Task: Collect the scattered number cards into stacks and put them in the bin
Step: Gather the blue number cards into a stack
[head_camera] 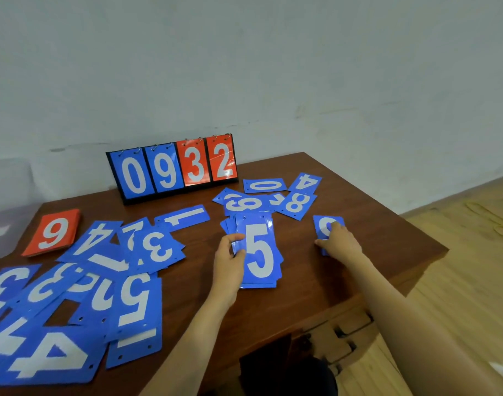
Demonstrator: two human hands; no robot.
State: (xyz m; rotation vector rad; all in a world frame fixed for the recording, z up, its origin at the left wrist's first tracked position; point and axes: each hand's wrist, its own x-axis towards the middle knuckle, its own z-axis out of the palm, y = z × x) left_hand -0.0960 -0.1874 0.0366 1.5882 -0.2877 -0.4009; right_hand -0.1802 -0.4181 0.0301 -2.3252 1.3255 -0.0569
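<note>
My left hand [230, 260] grips the left edge of a stack of blue number cards [260, 254] with a white 5 on top, held at the middle of the brown table [359, 281]. My right hand [340, 242] rests on a single blue card [324, 224] lying to the right, fingers curled over its near edge. More blue cards lie loose beyond the stack, among them an 8 [297, 202], a 4 [307, 182] and a 0 [264, 185]. A big scatter of blue cards [73, 295] covers the table's left. No bin is clearly seen.
A red stack topped with a 9 [54, 232] sits at the far left. A flip scoreboard reading 0932 [173, 168] stands at the table's back by the wall. The table's right edge drops to a wooden floor [458, 281]. A pale translucent object [4, 224] shows at the left edge.
</note>
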